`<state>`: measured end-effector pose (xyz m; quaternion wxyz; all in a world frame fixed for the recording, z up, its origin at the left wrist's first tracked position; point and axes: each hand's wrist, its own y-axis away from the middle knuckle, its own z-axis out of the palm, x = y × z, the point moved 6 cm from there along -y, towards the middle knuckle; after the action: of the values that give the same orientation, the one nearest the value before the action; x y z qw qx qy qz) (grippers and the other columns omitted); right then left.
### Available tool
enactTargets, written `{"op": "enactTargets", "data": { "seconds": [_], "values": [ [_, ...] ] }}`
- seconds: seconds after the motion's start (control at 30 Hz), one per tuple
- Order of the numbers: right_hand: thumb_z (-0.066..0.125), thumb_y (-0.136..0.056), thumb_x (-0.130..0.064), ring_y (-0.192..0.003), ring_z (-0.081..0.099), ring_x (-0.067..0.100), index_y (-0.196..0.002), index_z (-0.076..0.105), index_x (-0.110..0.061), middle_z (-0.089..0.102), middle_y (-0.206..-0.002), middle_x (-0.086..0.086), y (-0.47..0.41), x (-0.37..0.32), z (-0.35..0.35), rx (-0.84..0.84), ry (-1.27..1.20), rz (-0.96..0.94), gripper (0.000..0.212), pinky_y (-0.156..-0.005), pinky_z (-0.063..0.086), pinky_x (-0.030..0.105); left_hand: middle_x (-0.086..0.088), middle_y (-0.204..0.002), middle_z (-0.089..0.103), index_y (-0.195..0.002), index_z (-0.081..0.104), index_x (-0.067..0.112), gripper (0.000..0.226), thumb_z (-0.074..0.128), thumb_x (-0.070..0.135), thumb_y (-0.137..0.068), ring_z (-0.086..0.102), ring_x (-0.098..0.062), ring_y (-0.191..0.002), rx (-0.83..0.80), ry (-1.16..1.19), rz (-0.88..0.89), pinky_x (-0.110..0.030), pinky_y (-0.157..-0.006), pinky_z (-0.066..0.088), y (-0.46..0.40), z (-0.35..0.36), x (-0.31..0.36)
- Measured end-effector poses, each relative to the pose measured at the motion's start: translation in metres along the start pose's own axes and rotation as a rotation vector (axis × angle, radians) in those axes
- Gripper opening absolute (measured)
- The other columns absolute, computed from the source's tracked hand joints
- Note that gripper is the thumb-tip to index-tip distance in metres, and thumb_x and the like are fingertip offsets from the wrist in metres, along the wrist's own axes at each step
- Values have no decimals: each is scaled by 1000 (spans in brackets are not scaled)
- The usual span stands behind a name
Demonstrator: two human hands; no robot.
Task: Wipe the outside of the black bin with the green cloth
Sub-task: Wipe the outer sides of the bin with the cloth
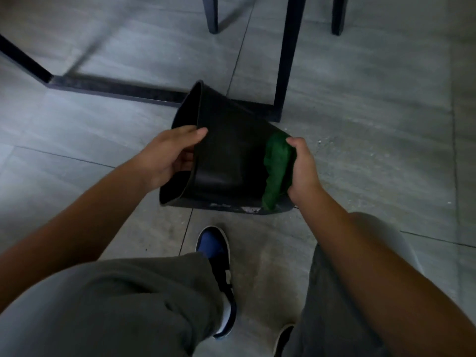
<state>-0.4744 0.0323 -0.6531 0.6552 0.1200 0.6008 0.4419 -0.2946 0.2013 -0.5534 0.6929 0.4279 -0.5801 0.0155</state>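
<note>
- A black metal frame [110,88] is being seen at the far left and across the upper floor, its bars lying flat on the grey tiled floor [77,140], with one upright post rising at the right of the bin.
- The left hand [167,155] is being kept curled over the rim of the black bin [226,161]: the thumb is being laid on the outer wall and the fingers are being hooked inside the mouth, so the rim is being gripped.
- The black bin is being held tipped on its side above the floor, between the two hands, its open mouth being turned to the left and its base to the right; the lower edge is being shown scuffed with pale marks.
- The green cloth [277,168] is being pressed against the outer wall near the base end, hanging down in a bunched fold.
- The right hand [302,168] is being closed around the cloth, fingers curled over it against the bin.
- Lower down, grey trousers [128,300] and a blue and black shoe [216,253] are being seen, and two dark chair legs [211,14] are being shown at the top.
</note>
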Motion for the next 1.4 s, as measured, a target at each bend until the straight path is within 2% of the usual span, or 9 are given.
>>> {"op": "enactTargets", "data": {
  "seconds": [0.1,0.23,0.53,0.67,0.77,0.87,0.97,1.2,1.4],
  "values": [
    [64,-84,-47,-78,71,29,-110,77,-8,75,-90,14,-3,7,-10,57,-135,34,48,-70,57,38,15,-127,66,-147,48,35,62,69,37,-89,68,-4,-113,-297,-390,20,-20,-88,55,20,21,-18],
    [63,-85,-47,-73,71,28,-109,76,-10,75,-84,13,-3,11,-21,96,-159,45,46,-66,57,37,16,-107,66,-111,58,43,20,67,33,-97,64,2,-101,-370,-863,58,-9,-75,49,23,31,-29],
    [57,-96,-55,-84,71,27,-106,74,-10,73,-94,12,-6,-17,-47,66,-337,-49,49,-79,60,38,5,-88,71,-89,69,28,14,62,34,-100,68,-11,-86,31,-721,270,-28,-78,52,32,1,33],
    [64,-90,-48,-85,67,29,-106,73,-7,70,-90,13,-8,-18,-41,18,-284,-58,46,-83,55,41,17,-114,77,-130,61,44,41,63,16,-100,71,1,-107,-190,-502,305,-22,-93,56,41,5,45],
    [75,-76,-52,-90,70,31,-115,75,-4,74,-99,15,-11,-18,-50,87,-252,-75,62,-80,59,41,25,-127,62,-146,43,49,47,54,29,-104,63,6,-113,-206,-650,321,-13,-92,51,37,12,35],
    [78,-71,-56,-95,73,35,-119,75,-8,75,-106,17,-13,-23,-63,148,-222,-99,68,-78,61,45,23,-106,62,-119,58,43,19,44,41,-106,59,5,-99,-14,-778,333,-22,-89,49,31,8,24],
    [75,-71,-61,-97,75,39,-119,75,-11,76,-110,19,-12,-35,-73,173,-212,-111,69,-81,61,53,12,-95,66,-94,62,36,24,43,39,-108,65,2,-87,53,-715,329,-12,-72,48,36,4,22],
    [76,-65,-65,-99,75,39,-118,73,-27,76,-113,13,-14,-66,-102,256,-39,-141,66,-82,60,62,-5,-105,71,-105,65,24,35,41,49,-107,69,-24,-97,216,-391,157,-37,-85,56,42,-19,4],
    [63,-98,-46,-99,67,18,-100,71,-31,70,-94,-9,-17,-66,-73,298,530,-442,17,-85,51,29,-2,-111,72,-111,65,30,41,35,58,-105,70,-21,-100,218,-200,60,-33,-79,56,30,-11,-17]
  ]
}}
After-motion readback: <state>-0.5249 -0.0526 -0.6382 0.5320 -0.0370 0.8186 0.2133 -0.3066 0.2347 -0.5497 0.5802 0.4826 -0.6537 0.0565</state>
